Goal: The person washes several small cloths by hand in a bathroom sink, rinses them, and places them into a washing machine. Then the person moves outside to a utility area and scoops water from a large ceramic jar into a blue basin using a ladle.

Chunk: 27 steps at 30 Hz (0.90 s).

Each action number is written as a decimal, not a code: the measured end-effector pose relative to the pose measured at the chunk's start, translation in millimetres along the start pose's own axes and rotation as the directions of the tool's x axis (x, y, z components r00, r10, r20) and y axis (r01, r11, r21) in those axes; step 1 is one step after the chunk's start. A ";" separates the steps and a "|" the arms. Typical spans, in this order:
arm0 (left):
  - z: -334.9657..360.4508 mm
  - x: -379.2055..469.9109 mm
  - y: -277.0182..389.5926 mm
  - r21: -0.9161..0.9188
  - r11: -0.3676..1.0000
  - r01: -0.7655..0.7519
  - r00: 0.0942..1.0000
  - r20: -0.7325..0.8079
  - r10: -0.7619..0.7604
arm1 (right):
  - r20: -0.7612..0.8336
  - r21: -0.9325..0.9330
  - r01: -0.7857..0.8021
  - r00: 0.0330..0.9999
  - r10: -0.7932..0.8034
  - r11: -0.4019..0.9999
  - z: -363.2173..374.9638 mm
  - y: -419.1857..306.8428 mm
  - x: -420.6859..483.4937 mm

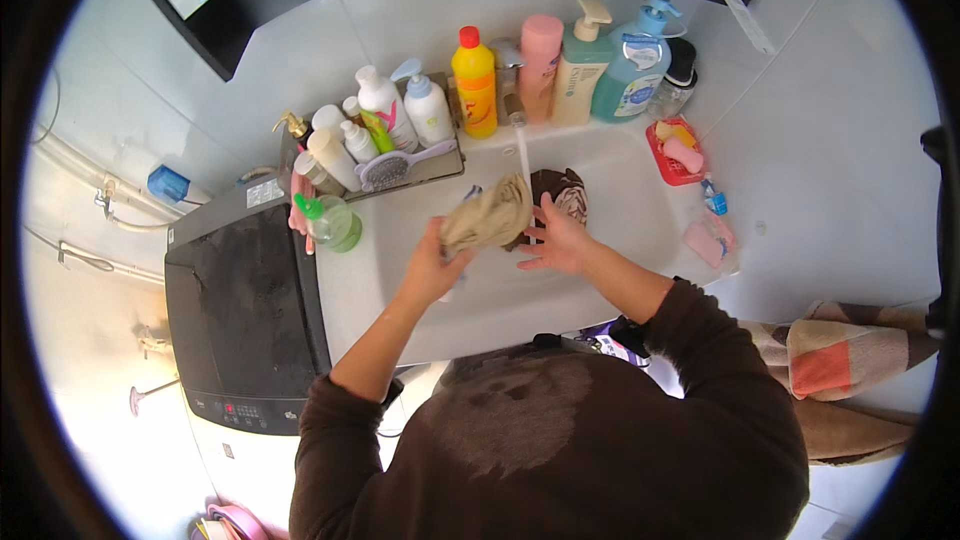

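Note:
My left hand (pixel 431 266) grips a bunched beige cloth (pixel 487 216) above the white sink basin (pixel 630 199). Water (pixel 524 154) runs down from the tap (pixel 513 105), just right of the cloth. My right hand (pixel 559 236) is beside the stream with its fingers spread and nothing held. Behind that hand, a dark brown cloth with a pale patterned part (pixel 566 191) lies in the basin, partly hidden. A small bluish item shows around the beige cloth's left edge, too blurred to name.
A yellow bottle with a red cap (pixel 475 86) and several pump bottles line the back ledge. A tray of toiletries holds a hairbrush (pixel 390 169). Left of the sink stand a green-topped pump bottle (pixel 337 225) and a black-lidded washing machine (pixel 240 300). A red soap dish (pixel 676 151) sits right.

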<state>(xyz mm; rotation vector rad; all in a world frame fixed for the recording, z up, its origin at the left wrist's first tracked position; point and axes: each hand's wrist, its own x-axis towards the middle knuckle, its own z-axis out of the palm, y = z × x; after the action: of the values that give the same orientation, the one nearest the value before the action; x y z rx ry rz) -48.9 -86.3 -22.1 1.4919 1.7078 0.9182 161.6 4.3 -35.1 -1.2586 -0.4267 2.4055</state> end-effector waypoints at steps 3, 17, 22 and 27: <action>44.9 34.5 -5.5 0.320 0.947 0.043 0.993 0.090 -0.076 | 0.061 0.097 0.082 0.994 -0.088 0.992 -26.6 3.9 23.2; 57.8 93.7 29.5 -0.576 0.774 0.263 0.955 0.271 -0.123 | 0.263 -0.901 0.433 0.587 -0.765 0.022 -38.7 -13.1 27.3; 31.4 95.9 38.1 -0.621 0.756 0.208 0.967 0.247 -0.063 | 0.225 -0.816 0.569 0.482 -0.847 0.107 -21.9 -25.8 31.2; -1.1 95.2 29.0 -0.101 0.984 0.144 0.980 0.151 -0.128 | 0.165 -0.783 0.622 0.239 -0.957 0.021 -13.7 -54.8 20.4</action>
<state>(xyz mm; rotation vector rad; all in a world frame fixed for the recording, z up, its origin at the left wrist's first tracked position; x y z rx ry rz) -45.4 10.8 -0.8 1.3176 1.6053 0.8005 173.2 63.2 -33.2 -1.1627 -1.6054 0.7705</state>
